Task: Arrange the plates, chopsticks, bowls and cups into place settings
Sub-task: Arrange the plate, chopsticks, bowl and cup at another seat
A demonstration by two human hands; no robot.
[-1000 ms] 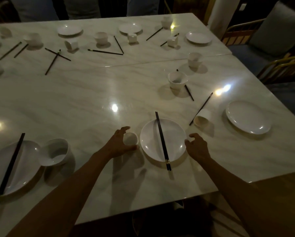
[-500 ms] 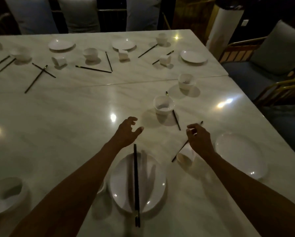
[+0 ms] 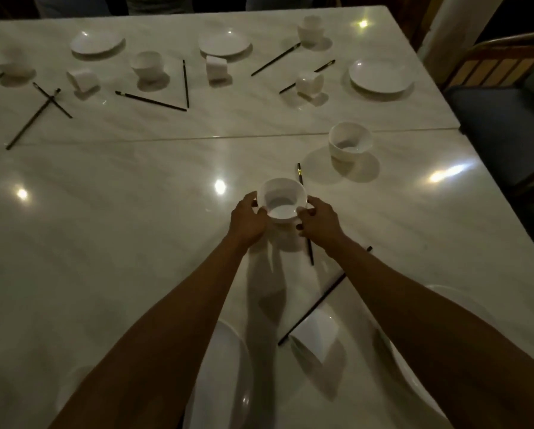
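You hold a white bowl [image 3: 283, 198] with both hands
Your left hand [image 3: 247, 218] and right hand [image 3: 320, 222] grip its two sides over the middle of the tabletop [image 3: 104, 212]; a dark chopstick [image 3: 304, 212] lies partly under it

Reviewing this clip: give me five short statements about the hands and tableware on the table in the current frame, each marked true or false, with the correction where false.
1. Both hands hold one white bowl between them. True: left hand and right hand are on its opposite sides.
2. The held bowl is upside down. False: its opening faces up.
3. A second bowl stands beyond the held one, to the right. True.
4. A chopstick runs beside the held bowl, partly hidden by the right hand. True.
5. The plate near the table's far right edge has chopsticks lying across it. False: it is bare; the nearest chopsticks lie on the table to its left.
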